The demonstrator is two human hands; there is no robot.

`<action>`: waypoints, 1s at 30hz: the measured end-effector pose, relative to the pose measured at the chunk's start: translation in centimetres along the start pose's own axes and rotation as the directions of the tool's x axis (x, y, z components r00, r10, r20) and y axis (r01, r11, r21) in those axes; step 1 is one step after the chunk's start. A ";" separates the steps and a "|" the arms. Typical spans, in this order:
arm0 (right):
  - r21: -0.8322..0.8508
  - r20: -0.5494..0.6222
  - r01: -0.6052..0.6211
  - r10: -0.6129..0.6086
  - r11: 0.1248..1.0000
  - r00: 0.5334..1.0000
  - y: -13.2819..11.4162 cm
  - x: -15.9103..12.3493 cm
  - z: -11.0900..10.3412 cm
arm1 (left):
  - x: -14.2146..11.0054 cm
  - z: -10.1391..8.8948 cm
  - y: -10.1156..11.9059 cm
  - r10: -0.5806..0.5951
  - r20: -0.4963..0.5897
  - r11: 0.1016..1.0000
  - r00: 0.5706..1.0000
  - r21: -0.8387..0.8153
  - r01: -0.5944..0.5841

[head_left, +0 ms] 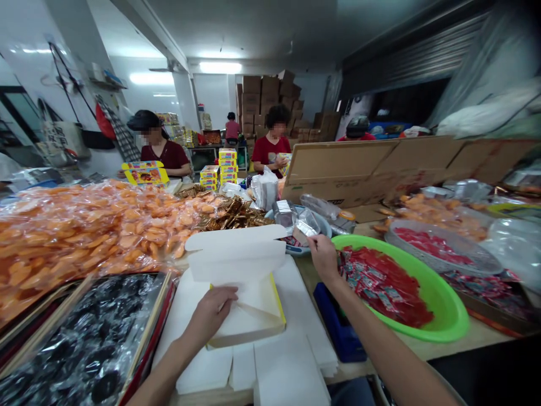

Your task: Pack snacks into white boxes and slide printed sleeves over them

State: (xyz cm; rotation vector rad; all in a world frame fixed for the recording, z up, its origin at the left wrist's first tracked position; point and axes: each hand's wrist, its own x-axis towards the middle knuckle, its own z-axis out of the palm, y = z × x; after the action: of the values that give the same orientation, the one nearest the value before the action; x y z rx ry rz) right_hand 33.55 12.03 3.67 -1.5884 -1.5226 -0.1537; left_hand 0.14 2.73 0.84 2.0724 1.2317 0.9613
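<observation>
Packing room under strip lights: roller shutter (414,51) at right, stacked cartons (257,96) at the back. Two seated co-workers (163,149) (270,149) in red shirts faced the table (486,332), one holding a yellow box (145,173). Yellow boxes (228,169) stood stacked beyond.

Table bore bagged orange sachets (93,231), black trays (80,338), and a green basin (439,304) of red packets (380,287).

White box (247,301) with yellow edges sat open on flat white blanks (287,366), directly ahead, lid upright. Left hand (211,313) lay on its inner flap, fingers extended, not clenched, pressing rather than grasping. Right hand (323,259) sat just above the basin rim, fingertips (310,241) drawn together, beside foil packets (304,223); whether they pinched anything could not be told.
</observation>
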 end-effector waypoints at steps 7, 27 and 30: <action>0.300 -0.209 0.169 -0.108 0.939 0.972 -4.0 -8.5 -4.6 | 4.4 3.6 9.3 -0.223 0.391 0.212 0.893 -0.875 0.436; 0.693 0.628 -0.560 0.000 0.454 0.778 -12.3 -12.1 -7.9 | 1.9 6.2 11.2 -0.260 0.229 0.268 0.938 -0.916 0.298; 0.704 0.637 -0.570 -0.023 0.423 0.770 -12.5 -12.5 -7.6 | 1.4 6.0 11.1 -0.265 0.226 0.259 0.937 -0.920 0.295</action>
State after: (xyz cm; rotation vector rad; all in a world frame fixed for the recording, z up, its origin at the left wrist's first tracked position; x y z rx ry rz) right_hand 23.68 -4.26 6.49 -0.9704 -1.2972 1.2718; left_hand 10.98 -1.38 5.87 0.8289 0.6321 1.0822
